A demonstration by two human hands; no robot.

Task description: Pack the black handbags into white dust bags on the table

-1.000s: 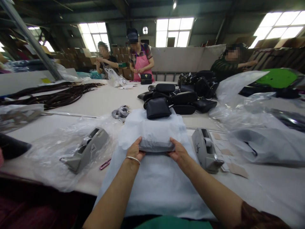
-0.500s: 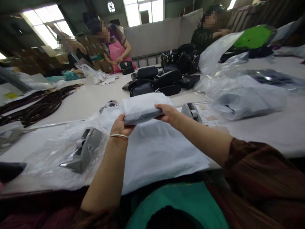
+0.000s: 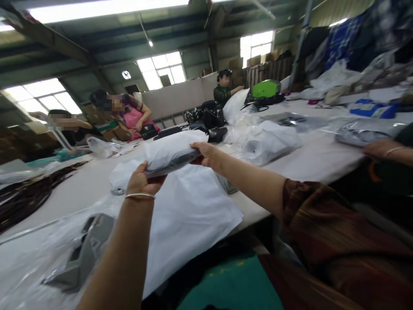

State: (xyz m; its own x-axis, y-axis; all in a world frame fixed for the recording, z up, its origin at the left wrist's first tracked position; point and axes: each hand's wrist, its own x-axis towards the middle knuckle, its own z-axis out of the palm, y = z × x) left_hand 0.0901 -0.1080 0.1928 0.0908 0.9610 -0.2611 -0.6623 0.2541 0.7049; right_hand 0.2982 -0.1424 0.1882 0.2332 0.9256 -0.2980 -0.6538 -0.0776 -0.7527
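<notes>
A dark bag wrapped in white tissue paper point(image 3: 174, 151) is held in the air above the table, one hand at each end. My left hand point(image 3: 142, 181), with a bangle on its wrist, grips the near left end. My right hand point(image 3: 206, 154) pinches the far right end. Under the parcel a stack of white tissue sheets point(image 3: 190, 215) lies on the table edge in front of me.
A grey tape dispenser point(image 3: 82, 254) sits on clear plastic at the lower left. Black bags point(image 3: 206, 118) are piled mid-table, with plastic-wrapped parcels point(image 3: 269, 140) to the right. Dark straps point(image 3: 26, 198) lie at left. Other people work at the far side; another person's hand point(image 3: 382, 148) rests at right.
Both hands have lifted the wrapped bag off the tissue stack and carried it up and to the right. The view has swung to the right with it.
</notes>
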